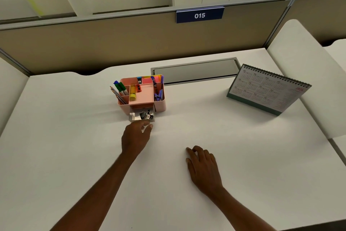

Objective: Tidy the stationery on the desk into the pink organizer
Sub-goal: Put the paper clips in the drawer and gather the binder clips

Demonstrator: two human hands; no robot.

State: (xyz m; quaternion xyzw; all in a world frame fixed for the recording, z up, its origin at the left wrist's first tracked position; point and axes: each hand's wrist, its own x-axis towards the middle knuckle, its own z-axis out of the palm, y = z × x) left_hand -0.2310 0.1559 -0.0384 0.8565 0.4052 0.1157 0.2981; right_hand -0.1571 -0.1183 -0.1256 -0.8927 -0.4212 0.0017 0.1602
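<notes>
The pink organizer (159,106) stands mid-desk. It holds markers and pencils (119,89) on its left, a yellow glue stick (132,92), an orange sharpener (138,88), sticky notes (150,79) at the back and purple pens and clips (157,92) on the right. Its small clear drawer (133,116) is pulled out at the front with metal binder clips (146,115) inside. My left hand (135,136) reaches to the drawer's front, fingertips at its edge. My right hand (203,168) rests flat on the white desk (74,137), holding nothing.
A desk calendar (265,90) stands at the right. A grey cable hatch (194,71) lies behind the organizer. A beige partition with a "015" sign (199,15) closes the back, and white side panels (307,73) flank the desk.
</notes>
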